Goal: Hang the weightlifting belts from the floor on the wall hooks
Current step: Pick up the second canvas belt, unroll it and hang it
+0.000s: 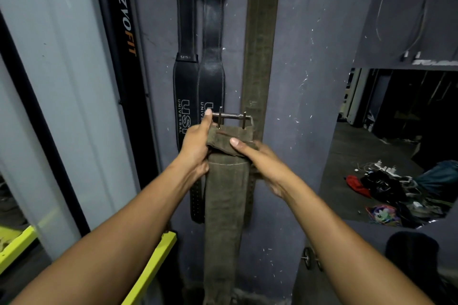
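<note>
left hand — fingers clenched, thumb up | right hand — fingers gripping

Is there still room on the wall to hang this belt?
Yes: bare grey wall lies right of the hanging olive belt, up to the corner. Left is crowded: two black belts hang touching, against the dark frame. Both hands hold the olive belt with the buckle.
</note>
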Available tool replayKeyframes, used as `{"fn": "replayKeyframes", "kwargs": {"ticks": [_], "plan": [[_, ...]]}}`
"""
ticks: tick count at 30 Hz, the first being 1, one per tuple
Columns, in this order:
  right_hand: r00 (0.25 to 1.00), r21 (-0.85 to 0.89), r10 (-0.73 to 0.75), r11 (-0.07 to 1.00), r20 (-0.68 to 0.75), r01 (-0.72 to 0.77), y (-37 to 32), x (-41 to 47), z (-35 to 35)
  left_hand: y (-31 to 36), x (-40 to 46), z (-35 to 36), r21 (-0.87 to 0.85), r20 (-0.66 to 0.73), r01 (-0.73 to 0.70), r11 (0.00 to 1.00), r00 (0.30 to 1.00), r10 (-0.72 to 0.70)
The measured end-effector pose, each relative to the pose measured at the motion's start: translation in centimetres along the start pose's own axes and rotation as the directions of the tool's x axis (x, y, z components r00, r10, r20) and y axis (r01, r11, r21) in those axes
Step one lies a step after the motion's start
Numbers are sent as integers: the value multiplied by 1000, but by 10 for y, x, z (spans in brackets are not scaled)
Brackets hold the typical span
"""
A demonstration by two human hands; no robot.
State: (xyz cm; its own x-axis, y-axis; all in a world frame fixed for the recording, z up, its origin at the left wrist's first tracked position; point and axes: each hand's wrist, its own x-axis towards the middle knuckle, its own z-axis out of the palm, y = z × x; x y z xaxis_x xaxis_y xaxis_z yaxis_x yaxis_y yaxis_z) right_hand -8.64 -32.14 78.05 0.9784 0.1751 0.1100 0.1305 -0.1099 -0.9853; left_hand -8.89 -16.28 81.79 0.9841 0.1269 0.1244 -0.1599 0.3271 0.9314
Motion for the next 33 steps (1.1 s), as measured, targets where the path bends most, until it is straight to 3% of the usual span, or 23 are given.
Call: {"fn": "replayKeyframes", "kwargs": {"ticks": [1,2,5,8,14,22,26,29,33], "plan": [[992,37,39,998,122,-44,-1,-1,2,4,1,-2,29,44,-20,999,999,18],[987,27,27,999,156,-32,0,-2,4,8,0,-4,70,93,-39,997,995,33],[992,109,-110,989,64,102,0,4,12,13,1,-13,135,290,-106,985,955,63],[978,137,-191,970,-77,200,-7,12,17,2,-1,-29,176,362,-151,973,929,78],[874,-31,-309,946,-376,321,-38,36,21,-61,-5,-54,204,290,-117,972,955,54],[830,-71,-373,923,-416,379,-101,71,4,-164,-26,-86,372,275,49,927,948,-160],[814,-34,-372,916,-445,400,-129,79,-8,-193,-29,-102,533,281,80,842,922,-266],[851,94,-287,928,-439,361,-150,79,-18,-169,-33,-89,494,305,51,868,925,-228],[959,272,-139,940,-246,206,-157,69,-22,-92,-11,-47,207,307,-41,977,951,-25]]}}
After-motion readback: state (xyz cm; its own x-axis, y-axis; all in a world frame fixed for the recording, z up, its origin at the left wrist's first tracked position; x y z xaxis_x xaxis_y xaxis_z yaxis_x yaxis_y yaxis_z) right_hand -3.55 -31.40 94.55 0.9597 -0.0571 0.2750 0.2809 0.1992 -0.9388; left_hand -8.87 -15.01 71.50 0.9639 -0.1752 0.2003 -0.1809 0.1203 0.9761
